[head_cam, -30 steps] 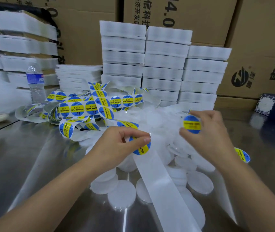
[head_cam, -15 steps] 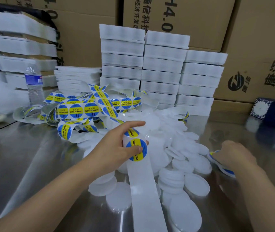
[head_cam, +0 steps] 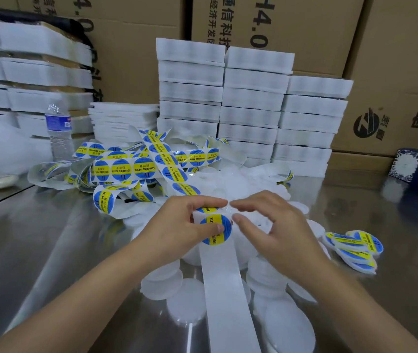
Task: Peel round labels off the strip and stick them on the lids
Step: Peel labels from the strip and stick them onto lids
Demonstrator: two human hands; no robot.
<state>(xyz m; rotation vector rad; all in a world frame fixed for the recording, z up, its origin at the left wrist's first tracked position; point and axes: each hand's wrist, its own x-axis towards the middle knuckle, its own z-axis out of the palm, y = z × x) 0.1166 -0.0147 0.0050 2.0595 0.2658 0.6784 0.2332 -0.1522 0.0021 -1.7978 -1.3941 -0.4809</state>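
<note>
While cartons (head_cam: pixel 304 34) and white stacks (head_cam: pixel 251 103) were ranged behind the steel table (head_cam: pixel 37 250), the strip (head_cam: pixel 225 289) was pinched at its top label (head_cam: pixel 215 229) by the left hand (head_cam: pixel 177 225); the right hand (head_cam: pixel 274 225) was held loose-fingered just beside it, over the lids (head_cam: pixel 187 294).

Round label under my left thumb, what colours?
The round label is blue with a yellow band, head view.

A water bottle (head_cam: pixel 59 131) stands before cardboard boxes (head_cam: pixel 393 72) and stacked white trays (head_cam: pixel 252 103).
</note>
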